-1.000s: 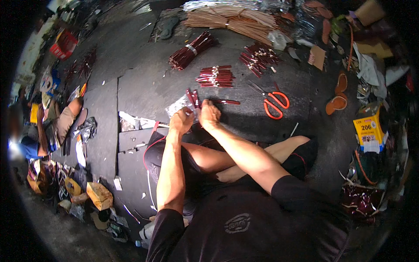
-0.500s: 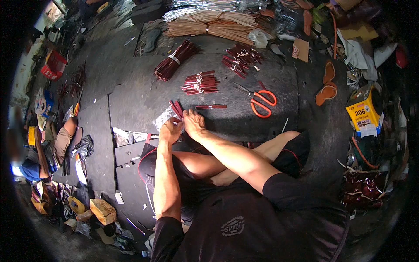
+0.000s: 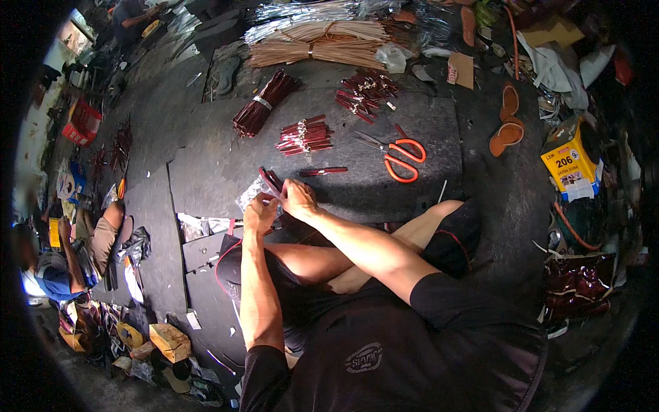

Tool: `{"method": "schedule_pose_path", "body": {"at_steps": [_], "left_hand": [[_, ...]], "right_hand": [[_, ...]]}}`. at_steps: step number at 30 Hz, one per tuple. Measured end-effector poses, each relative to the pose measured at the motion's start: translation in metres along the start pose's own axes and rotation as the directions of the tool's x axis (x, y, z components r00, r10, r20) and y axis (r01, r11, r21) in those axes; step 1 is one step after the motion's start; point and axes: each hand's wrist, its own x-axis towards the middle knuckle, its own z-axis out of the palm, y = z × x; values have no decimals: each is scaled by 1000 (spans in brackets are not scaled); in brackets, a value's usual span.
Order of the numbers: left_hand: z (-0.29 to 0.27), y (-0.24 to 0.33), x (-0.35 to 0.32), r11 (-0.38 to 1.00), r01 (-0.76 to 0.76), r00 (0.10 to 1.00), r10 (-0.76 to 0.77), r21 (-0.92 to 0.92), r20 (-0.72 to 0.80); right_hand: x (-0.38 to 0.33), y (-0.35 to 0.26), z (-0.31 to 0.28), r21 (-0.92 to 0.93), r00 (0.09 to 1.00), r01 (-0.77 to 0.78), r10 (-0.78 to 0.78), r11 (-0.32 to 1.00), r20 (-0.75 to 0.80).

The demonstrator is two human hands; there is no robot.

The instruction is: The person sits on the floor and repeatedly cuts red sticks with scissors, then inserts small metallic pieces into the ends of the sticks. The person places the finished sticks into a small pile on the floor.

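Note:
My left hand and my right hand meet close together above my crossed legs. Fingers on both are curled in, around dark red straps whose far ends stick up between them; the gripped ends are hidden. Beside my left hand is a crinkled clear plastic bag. Just beyond my right hand lies one separate dark red strap. Farther off are a neat pile of red straps with shiny buckles, a looser buckled strap pile, and a tied bundle of dark red strips.
Orange-handled scissors lie open at right on the dark board. Tan strip bundles lie at the back. Right are brown sandal soles and a yellow can. Another person sits at left.
The view has tilted slightly, so the strap piles and scissors appear a little farther left. My hands stay together at the straps, with small finger movements.

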Motion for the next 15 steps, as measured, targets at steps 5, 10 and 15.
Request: {"method": "schedule_pose_path", "body": {"at_steps": [5,10,15], "left_hand": [[-16,12,-18,1000,-20,986,16,-18,-164],[-38,42,-39,773,54,992,-117,-632,-57],[-39,71,-63,348,-202,979,59,-916,-194]], "right_hand": [[6,-11,-27,139,995,11,-24,990,92],[17,-30,-96,598,929,-50,-183,800,322],[-7,-89,-205,491,858,90,-318,867,404]]}}
